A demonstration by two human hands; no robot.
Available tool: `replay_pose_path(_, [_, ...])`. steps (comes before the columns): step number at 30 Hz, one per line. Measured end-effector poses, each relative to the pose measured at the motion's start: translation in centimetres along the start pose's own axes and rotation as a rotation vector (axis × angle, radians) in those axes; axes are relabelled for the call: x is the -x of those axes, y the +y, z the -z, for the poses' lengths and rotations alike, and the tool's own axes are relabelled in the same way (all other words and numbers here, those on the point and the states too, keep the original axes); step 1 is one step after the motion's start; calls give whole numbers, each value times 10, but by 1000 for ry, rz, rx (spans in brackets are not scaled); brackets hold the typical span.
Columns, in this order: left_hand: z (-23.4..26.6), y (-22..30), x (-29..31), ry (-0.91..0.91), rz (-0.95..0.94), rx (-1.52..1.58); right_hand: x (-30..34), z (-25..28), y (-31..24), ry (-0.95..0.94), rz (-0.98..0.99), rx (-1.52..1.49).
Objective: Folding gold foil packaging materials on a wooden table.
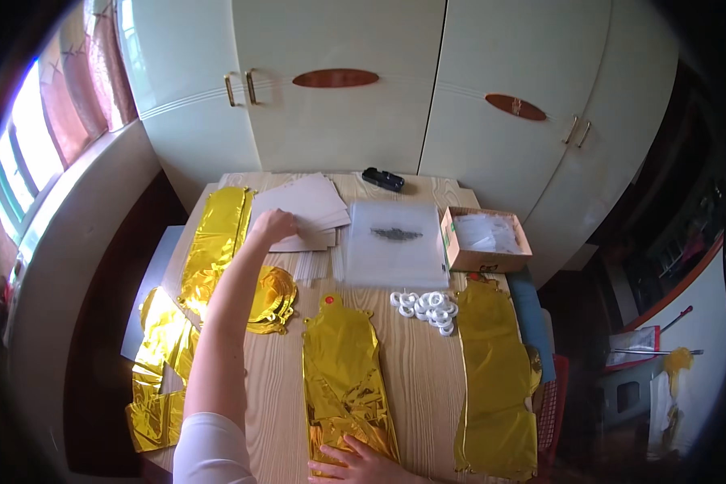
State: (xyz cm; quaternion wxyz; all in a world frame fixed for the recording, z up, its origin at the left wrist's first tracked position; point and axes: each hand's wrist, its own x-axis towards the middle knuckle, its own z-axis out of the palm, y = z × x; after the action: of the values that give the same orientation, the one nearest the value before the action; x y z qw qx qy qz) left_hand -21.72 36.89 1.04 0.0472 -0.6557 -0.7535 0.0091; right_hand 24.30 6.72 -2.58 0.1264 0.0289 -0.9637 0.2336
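My left arm, in a white sleeve, reaches across to a fanned stack of pale cardboard sheets (310, 200) at the back left. My left hand (276, 227) is closed, its fingers curled down at the near edge of the sheets, with the fingertips partly hidden. Flat in front of me lies a gold foil balloon (340, 355), deflated, with a red dot on its top tab. My right hand (361, 465) rests on its lower end, fingers spread. Beyond the balloon, to its right, lies a stack of clear plastic bags (395, 250).
More flat gold balloons (216, 238) lie at the left, and another gold balloon (496, 375) at the right. White ribbon rolls (431, 310) sit near the middle. A cardboard box (492, 260) holds clear packets. At the back is a black object (383, 179) before white cabinets (339, 129).
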Motion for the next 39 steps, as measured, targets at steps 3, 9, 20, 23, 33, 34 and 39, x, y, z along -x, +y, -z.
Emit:
replay_pose_path(3, [-2, -4, -6, -9, -122, -136, 0, 2, 1, -12, -8, -31])
replay_pose_path(9, [16, 26, -1, -31, -220, -315, 0, 6, 1, -38, -20, -54])
replay_pose_path(20, [-1, 20, 5, 187, -197, -362, 2, 6, -5, -86, -16, -54])
replay_pose_path(23, [7, 8, 17, 267, -157, -391, -1, 5, -10, -113, -16, -40])
replay_pose_path(33, [114, 115, 234, 626, -538, -216, -3, 13, -9, 39, -12, 36])
replay_pose_path(34, [113, 127, 263, 720, -612, -209, -2, 18, -7, 115, 6, 41])
replay_pose_path(39, [81, 166, 391, 595, -818, -87, 5, 73, -1, 782, -140, 117])
